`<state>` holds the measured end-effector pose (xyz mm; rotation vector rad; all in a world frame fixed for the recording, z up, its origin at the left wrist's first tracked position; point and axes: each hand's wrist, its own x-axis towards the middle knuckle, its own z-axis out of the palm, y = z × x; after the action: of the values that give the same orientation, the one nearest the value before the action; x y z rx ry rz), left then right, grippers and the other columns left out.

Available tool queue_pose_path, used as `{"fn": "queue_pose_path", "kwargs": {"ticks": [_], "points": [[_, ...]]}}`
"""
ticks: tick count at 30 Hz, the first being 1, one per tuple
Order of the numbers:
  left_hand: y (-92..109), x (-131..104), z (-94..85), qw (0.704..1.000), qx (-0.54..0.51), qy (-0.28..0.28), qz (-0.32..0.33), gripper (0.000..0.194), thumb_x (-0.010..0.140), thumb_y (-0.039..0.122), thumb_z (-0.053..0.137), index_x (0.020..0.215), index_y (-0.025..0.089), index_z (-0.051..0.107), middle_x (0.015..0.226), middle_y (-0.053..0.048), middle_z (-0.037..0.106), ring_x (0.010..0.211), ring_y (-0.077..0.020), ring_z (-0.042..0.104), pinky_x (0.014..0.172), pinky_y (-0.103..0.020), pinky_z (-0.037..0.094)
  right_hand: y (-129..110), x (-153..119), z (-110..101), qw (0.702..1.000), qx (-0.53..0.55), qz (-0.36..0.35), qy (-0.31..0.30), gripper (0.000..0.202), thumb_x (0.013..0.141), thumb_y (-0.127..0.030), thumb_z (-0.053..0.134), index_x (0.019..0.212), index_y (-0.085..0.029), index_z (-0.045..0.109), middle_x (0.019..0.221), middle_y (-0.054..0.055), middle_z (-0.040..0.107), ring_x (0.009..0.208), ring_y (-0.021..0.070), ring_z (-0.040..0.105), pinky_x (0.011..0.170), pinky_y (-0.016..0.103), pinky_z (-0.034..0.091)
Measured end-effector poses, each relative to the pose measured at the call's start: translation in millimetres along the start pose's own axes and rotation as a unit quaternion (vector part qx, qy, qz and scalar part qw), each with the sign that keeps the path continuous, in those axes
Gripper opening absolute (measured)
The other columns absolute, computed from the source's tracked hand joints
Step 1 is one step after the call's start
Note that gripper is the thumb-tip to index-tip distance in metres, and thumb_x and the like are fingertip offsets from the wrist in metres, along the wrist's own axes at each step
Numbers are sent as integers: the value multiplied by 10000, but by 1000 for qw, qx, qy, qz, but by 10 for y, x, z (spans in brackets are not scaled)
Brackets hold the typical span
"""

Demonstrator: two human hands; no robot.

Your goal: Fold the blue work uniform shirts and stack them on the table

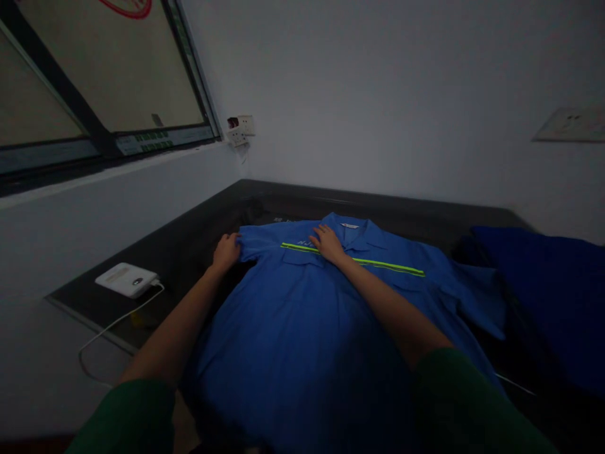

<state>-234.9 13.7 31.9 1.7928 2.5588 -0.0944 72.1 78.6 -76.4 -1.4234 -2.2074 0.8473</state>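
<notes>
A blue short-sleeved work shirt (293,315) lies spread front side up, its collar pointing to the wall. A yellow-green stripe runs across the chest, with pale lettering above it. My left hand (227,251) is closed on the cuff of the sleeve at the left. My right hand (328,243) rests on the chest beside the collar, fingers stretched out and slightly apart, and part of the lettering is covered by it. The other sleeve (477,296) lies out to the right, loosely creased.
Under the shirt is a dark countertop (189,233) set in the room's corner. A white power bank (126,279) with a white cable sits at the left edge. Darker blue cloth (553,296) lies at the right. A wall socket (246,125) holds an adapter near the window.
</notes>
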Motion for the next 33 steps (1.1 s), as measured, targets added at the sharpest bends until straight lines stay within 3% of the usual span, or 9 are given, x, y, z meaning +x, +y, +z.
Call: {"fn": "queue_pose_path", "kwargs": {"ticks": [5,8,11,14,17,22,25,29,33], "points": [[-11,-138,-156,999,45,5,12,418,861,312,522,1266,217,567,1313,-168,496,1203,-381,474,949,-550,431,561,-641,-632,998,25,-32,41,367,919,-298,510,1247,-160,596,1321,90,567,1247,190,486,1076,302,342],[-9,-210,-211,996,73,-8,56,397,882,355,498,1250,228,577,1325,-140,494,1195,-360,477,944,-542,436,1261,-1203,-1205,996,-31,69,39,343,892,-257,531,1218,-190,612,1237,66,627,1157,193,559,1024,301,395],[175,-226,-198,992,65,-16,107,390,892,331,470,1244,207,586,1336,-141,483,1193,-363,474,946,-550,421,1931,-1720,-1739,967,-147,206,39,336,885,-290,539,1186,-177,634,1184,101,650,1106,243,584,951,336,439],[687,-199,-110,984,38,-11,171,381,886,301,474,1236,208,593,1318,-125,503,1204,-340,472,967,-505,416,2301,-2050,-2003,927,-223,301,21,454,879,-455,551,1207,-149,623,1169,152,642,1101,301,569,893,378,457],[1528,-237,72,965,-10,-18,262,364,870,238,487,1207,180,609,1274,-126,542,1198,-295,492,1001,-440,408,2366,-2163,-1984,915,-238,325,-23,583,845,-562,561,1231,-127,606,1196,187,607,1130,338,530,882,407,453],[3095,-503,611,909,-42,-93,403,376,869,202,514,1237,211,592,1324,-77,546,1241,-238,477,1067,-379,359,2347,-2110,-1853,913,-220,342,-13,332,803,-288,675,1073,-95,678,1250,222,540,1227,353,437,949,446,398],[3761,-586,987,896,-38,-122,424,415,910,235,476,1322,217,527,1440,-76,456,1329,-229,396,1115,-382,296,2439,-2080,-1877,918,-178,356,9,224,802,-164,621,1008,-114,692,1192,198,585,1172,314,496,909,398,420],[4197,-510,1376,904,-17,-159,396,465,952,332,405,1402,226,444,1515,-117,348,1383,-298,326,1095,-494,295,2600,-2077,-1965,925,-119,357,48,191,835,-212,584,1001,-157,661,1036,107,669,969,209,612,782,270,452],[4289,-410,1597,916,-10,-163,367,483,967,382,340,1436,279,393,1532,-88,326,1415,-296,268,1115,-532,234,2741,-2078,-2075,926,-79,358,96,181,842,-194,566,1011,-154,618,1019,67,675,904,152,626,726,208,453]]}}
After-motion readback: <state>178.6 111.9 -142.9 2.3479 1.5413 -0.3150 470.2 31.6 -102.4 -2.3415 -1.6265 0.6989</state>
